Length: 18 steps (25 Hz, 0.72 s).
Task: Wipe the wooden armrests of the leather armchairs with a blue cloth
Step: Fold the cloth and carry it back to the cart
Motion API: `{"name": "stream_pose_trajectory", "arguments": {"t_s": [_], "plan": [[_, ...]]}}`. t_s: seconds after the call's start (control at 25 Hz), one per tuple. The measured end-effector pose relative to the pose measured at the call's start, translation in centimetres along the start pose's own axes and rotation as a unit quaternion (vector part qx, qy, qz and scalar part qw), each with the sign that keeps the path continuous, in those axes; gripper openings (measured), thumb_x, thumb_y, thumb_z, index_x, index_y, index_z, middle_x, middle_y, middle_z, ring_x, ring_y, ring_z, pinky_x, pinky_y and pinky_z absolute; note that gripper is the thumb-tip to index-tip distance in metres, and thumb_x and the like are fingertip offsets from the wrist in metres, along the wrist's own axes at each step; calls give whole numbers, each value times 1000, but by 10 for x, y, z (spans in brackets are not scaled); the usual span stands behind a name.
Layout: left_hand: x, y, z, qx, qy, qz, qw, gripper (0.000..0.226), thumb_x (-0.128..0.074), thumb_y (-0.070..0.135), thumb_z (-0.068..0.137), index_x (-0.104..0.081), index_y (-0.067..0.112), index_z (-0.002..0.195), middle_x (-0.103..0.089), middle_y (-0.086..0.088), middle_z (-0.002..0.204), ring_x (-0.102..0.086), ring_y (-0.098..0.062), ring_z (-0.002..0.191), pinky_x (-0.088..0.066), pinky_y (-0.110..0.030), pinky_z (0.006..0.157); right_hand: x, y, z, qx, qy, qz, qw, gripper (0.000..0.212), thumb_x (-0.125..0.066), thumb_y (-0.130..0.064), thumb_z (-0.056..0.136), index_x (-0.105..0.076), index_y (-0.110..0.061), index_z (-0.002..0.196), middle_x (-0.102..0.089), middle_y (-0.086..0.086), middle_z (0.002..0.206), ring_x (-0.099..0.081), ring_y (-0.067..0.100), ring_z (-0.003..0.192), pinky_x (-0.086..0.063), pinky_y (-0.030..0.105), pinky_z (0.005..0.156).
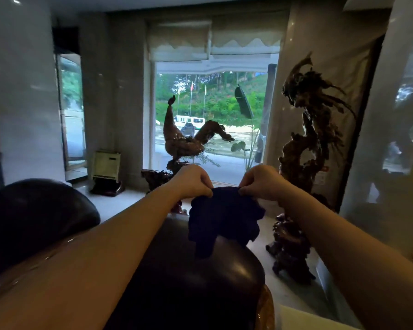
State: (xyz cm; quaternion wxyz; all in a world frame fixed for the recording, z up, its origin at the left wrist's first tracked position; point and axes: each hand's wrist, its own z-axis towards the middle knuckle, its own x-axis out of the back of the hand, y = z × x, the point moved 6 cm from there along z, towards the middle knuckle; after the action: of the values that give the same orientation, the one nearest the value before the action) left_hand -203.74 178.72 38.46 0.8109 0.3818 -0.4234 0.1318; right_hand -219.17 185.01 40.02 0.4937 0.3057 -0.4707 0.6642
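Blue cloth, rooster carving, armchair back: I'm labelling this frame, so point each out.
blue cloth (pixel 222 217): head view, middle of the hanging folds.
rooster carving (pixel 184 144): head view, on its body.
armchair back (pixel 188 282): head view, dark leather top.

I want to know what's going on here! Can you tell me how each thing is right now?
left hand: pinching the cloth's top edge
right hand: pinching the cloth's top edge
blue cloth: held up, hanging crumpled
armchair: below the cloth, not being wiped
window blind: partly raised
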Motion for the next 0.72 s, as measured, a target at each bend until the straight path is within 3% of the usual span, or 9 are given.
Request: {"name": "stream_pose_trajectory", "arguments": {"t_s": [0.16, 0.24, 0.44, 0.56, 0.72], "plan": [[76, -63, -58, 62, 44, -3, 997, 19, -74, 9, 69, -72, 7, 88, -71, -11, 94, -61, -13, 75, -52, -27, 73, -36, -98, 23, 59, -15, 43, 997, 10, -73, -7, 69, -70, -14, 62, -61, -14, 46, -54, 1, 41, -43, 9, 48], [116, -101, -96, 94, 56, 8, 994, 20, -73, 9, 71, -71, 5, 90, -71, -12, 95, -60, -10, 71, -50, -20, 65, -63, -156, 32, 90, -31, 61, 994, 11, -73, -7, 69, -69, -14, 61, -55, -18, 34, -52, -4, 36, -39, 4, 44], [219, -198, -206, 174, 90, 69, 978, 20, -75, 12, 67, -73, 10, 88, -68, -1, 84, -56, -4, 65, -42, -15, 60, -146, -317, 45, 171, -80, 95, 977, 4, -74, -12, 71, -71, -10, 69, -65, -1, 62, -58, 7, 51, -40, 5, 45], [278, -258, -276, 227, 105, 88, 964, 19, -76, 12, 66, -74, 10, 85, -69, -4, 84, -55, -2, 62, -41, -13, 58, -199, -416, 50, 219, -117, 131, 960, 10, -74, -12, 73, -69, -14, 64, -62, -6, 58, -56, -1, 43, -39, 2, 43], [349, -336, -369, 302, 137, 111, 937, 16, -75, 11, 68, -73, 11, 84, -72, -8, 90, -59, -7, 68, -48, -21, 64, -268, -547, 52, 284, -167, 174, 928, 6, -73, -12, 74, -70, -15, 71, -59, -12, 63, -57, 1, 54, -41, 5, 44]]}}
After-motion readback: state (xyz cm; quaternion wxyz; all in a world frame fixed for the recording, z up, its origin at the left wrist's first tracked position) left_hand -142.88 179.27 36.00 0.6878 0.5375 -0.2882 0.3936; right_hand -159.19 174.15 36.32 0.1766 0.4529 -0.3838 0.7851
